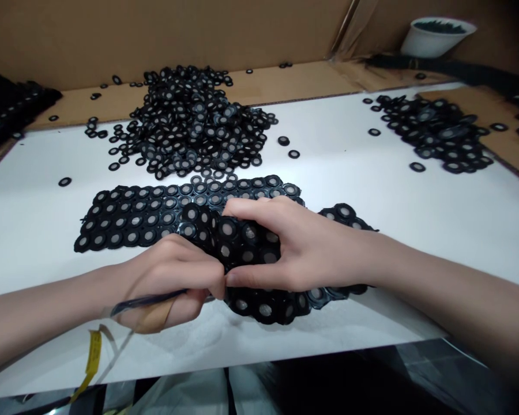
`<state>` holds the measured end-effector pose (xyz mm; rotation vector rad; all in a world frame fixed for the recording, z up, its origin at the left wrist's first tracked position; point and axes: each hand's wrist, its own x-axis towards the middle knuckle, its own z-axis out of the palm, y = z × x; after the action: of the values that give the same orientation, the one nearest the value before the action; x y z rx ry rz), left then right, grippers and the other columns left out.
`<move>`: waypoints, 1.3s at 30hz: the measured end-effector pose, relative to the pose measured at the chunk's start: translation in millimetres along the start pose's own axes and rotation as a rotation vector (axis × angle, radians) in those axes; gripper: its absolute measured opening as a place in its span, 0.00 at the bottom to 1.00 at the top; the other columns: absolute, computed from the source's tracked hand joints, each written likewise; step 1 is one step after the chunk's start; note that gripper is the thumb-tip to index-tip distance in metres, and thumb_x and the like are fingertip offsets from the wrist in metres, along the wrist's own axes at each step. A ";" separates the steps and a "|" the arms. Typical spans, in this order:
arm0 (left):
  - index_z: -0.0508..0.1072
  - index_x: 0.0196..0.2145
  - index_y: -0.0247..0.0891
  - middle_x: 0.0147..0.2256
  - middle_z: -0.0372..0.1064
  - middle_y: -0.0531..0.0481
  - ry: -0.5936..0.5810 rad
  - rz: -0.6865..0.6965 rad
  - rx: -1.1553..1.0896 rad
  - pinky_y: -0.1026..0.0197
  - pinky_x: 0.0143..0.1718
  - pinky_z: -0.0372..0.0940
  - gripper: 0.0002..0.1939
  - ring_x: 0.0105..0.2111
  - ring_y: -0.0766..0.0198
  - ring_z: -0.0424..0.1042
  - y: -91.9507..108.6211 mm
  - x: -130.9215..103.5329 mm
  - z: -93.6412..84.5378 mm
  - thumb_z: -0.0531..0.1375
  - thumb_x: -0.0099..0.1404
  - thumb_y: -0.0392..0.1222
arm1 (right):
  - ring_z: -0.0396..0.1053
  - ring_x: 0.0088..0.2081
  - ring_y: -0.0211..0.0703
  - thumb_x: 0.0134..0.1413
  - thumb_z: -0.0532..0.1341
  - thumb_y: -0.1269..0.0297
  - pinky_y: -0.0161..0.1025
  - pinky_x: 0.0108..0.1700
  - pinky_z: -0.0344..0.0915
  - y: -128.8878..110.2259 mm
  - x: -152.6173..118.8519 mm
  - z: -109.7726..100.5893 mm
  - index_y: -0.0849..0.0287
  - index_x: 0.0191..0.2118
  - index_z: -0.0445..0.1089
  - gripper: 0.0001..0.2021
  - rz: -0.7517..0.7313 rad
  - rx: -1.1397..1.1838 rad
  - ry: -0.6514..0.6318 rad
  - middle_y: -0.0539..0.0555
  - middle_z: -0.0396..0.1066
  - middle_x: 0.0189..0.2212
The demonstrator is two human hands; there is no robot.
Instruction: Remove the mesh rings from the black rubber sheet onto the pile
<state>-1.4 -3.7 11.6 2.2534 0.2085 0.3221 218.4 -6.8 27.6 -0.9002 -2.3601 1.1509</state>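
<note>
My right hand is wrapped round a bunched sheet of black rings with grey centres, its thumb along the near side and fingers over the top. My left hand is closed in a fist whose knuckles meet the right thumb tip at the sheet's left edge. Out of the left fist runs a thin dark tool, slanting back toward the wrist; its tip and exact kind are hidden. Behind both hands, a flat sheet of joined rings lies in rows on the white board.
A large heap of loose rings stands at the back, with a smaller pile at right. A white cup sits at the back right. Cardboard walls close off the back. A yellow tag hangs near the front edge.
</note>
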 end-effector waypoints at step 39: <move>0.64 0.34 0.38 0.21 0.58 0.54 0.010 -0.017 -0.003 0.63 0.23 0.53 0.08 0.21 0.66 0.57 -0.1 0.8 1.6 0.49 0.60 0.30 | 0.58 0.24 0.33 0.49 0.64 0.61 0.32 0.25 0.50 -1.1 -0.1 1.1 0.59 0.33 0.59 0.13 -0.019 -0.065 0.024 0.44 0.60 0.22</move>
<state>-0.1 -4.6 10.7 2.2467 0.2328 0.3242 217.5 -8.0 27.8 -0.9064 -2.3944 1.0559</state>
